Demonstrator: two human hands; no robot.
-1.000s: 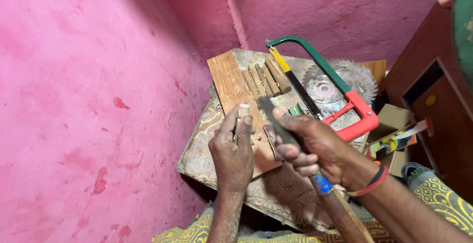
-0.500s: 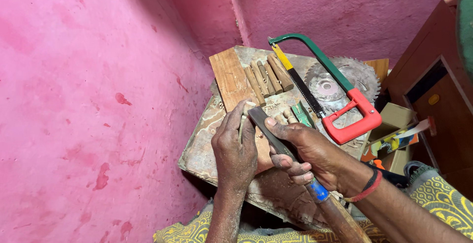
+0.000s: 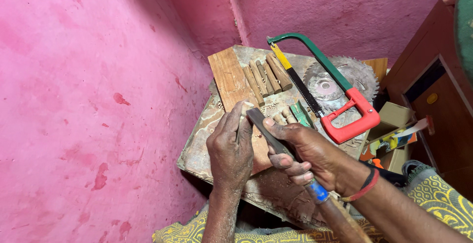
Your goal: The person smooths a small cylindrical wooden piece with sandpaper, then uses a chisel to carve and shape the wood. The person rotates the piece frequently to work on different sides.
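- Nearest, low right: yellow patterned cloth (image 3: pixel 438 198) under the right forearm, red and black bands (image 3: pixel 367 186) round the wrist.
- Right hand (image 3: pixel 308 157) closed round a file (image 3: pixel 268 132), thumb pressed flat along the dark blade; wooden handle with a blue collar (image 3: pixel 319 192) sticking out below the fist.
- Left hand (image 3: pixel 231 152) just beside it, fingers pinched shut on a small pale peg (image 3: pixel 245 107); only the peg's top showing above the fingertips.
- File tip laid against the peg, the two hands close together, both over the bench (image 3: pixel 197 152).
- Under the hands: a reddish plank (image 3: pixel 229 75) lying on the dusty, worn bench top.
- Just beyond the thumb: a few short pegs (image 3: pixel 286 117) and a small green piece (image 3: pixel 300 115).
- Farther on the plank: a row of brown dowels (image 3: pixel 268 75), side by side, touching.
- Right of the dowels: hacksaw (image 3: pixel 325 80) with green frame and red grip, laid slantwise, partly over a circular saw blade (image 3: pixel 345 78).
- Far right: cardboard boxes (image 3: pixel 396 117) and a brown cabinet (image 3: pixel 433 80).
- Behind and left: pink walls (image 3: pixel 88 90).
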